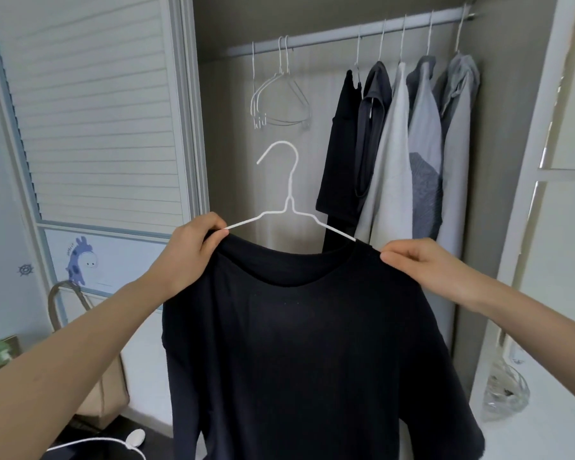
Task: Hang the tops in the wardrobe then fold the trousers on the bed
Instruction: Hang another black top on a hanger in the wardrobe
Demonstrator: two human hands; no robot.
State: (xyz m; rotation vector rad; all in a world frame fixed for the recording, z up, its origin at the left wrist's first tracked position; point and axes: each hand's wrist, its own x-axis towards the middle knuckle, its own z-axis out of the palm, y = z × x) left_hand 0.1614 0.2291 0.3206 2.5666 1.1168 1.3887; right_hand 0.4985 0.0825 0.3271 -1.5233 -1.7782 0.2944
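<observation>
Both hands hold a black T-shirt [299, 343] up before the open wardrobe [498, 161]. The left hand [193, 250] grips its left shoulder, the right hand [422, 260] pinches the right. A white wire hanger [287, 194] sits inside its collar, below the rail [329, 36].

- The rail [346, 33] runs across the top of the wardrobe, inside it.
- Three bare hangers [279, 94] hang on the rail toward its left end.
- Five tops [409, 144] hang on the rail toward its right end, side by side and touching.
- A T-shirt [296, 343] on a hanger [287, 200] is held up in front of the wardrobe, below the rail.
- The left hand [190, 254] grips the T-shirt's left shoulder; the right hand [425, 267] pinches its right shoulder.
- A sliding door [90, 111] stands left of the rail.
- A bag [103, 393] sits below the door.
- A glass vase [505, 390] stands right of the wardrobe, low down.
</observation>
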